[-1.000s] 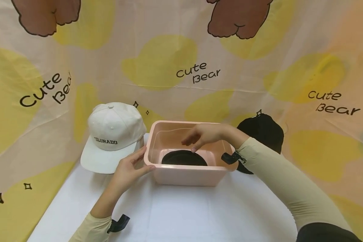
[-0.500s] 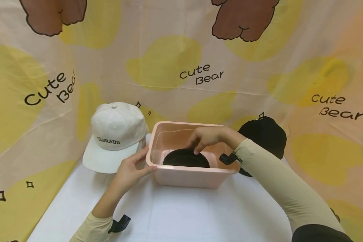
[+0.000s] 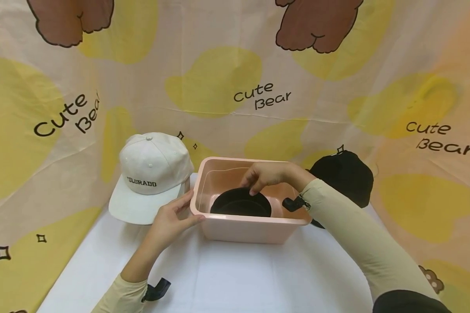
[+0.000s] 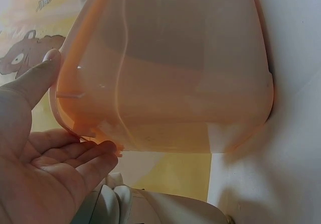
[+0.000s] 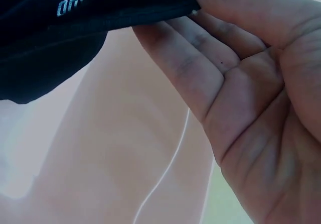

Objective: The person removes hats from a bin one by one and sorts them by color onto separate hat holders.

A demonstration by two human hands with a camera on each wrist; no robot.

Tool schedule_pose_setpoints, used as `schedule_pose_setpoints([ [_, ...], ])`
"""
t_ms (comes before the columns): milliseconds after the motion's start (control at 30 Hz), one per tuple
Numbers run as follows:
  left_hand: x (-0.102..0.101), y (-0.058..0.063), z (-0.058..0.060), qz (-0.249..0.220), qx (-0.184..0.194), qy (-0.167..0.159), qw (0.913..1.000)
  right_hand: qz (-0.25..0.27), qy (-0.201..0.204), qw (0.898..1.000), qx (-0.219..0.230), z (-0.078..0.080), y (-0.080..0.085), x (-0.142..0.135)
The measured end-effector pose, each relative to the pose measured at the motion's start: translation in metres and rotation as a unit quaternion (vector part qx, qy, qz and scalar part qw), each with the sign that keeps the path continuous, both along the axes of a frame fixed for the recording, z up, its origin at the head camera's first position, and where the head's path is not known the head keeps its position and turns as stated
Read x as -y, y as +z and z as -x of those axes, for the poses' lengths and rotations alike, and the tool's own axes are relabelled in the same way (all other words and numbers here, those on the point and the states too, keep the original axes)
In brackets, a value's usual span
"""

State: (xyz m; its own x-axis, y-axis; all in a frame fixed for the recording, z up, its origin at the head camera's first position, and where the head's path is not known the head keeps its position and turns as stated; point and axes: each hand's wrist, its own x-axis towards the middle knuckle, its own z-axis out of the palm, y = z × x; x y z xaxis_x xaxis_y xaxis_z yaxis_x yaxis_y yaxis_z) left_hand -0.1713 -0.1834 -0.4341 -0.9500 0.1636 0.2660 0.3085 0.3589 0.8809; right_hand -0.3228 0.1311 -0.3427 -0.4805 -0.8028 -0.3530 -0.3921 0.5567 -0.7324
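A pink plastic bin stands on the white table. At its near left corner the left hand holds the rim, thumb on the front edge and fingers along the side; the left wrist view shows that hand around the translucent bin wall. Inside the bin is a dark cap. The right hand reaches in and pinches the cap's upper edge. In the right wrist view, white lettering marks the cap, and its edge lies between thumb and fingers. The cap's lower part is hidden behind the bin's front wall.
A white cap with "COLORADO" on it sits left of the bin, close to the left hand. Right of the bin, partly behind the right forearm, is a black cap. A printed bear cloth hangs behind the table.
The right hand has lowered into the bin and taken hold of the dark cap's edge, which now stands slightly higher. The left hand stays at the bin's corner.
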Motion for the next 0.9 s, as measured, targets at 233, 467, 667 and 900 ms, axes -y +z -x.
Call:
schedule_pose_setpoints([
  [233, -0.001, 0.001, -0.001, 0.001, 0.005, 0.005, 1.0, 0.017, -0.031, 0.999, -0.033, 0.005, -0.001, -0.003],
  [467, -0.003, 0.001, -0.001, -0.004, 0.007, 0.004, 1.0, 0.046, -0.076, 0.992, -0.084, 0.007, 0.005, -0.014],
  [667, -0.003, 0.001, -0.001, 0.002, -0.003, 0.004, 1.0, 0.078, -0.111, 0.982, -0.131, 0.003, 0.013, -0.023],
  [900, -0.001, 0.0, 0.0, 0.003, -0.003, 0.005, 1.0, 0.11, -0.171, 0.965, -0.163, -0.007, 0.025, -0.035],
])
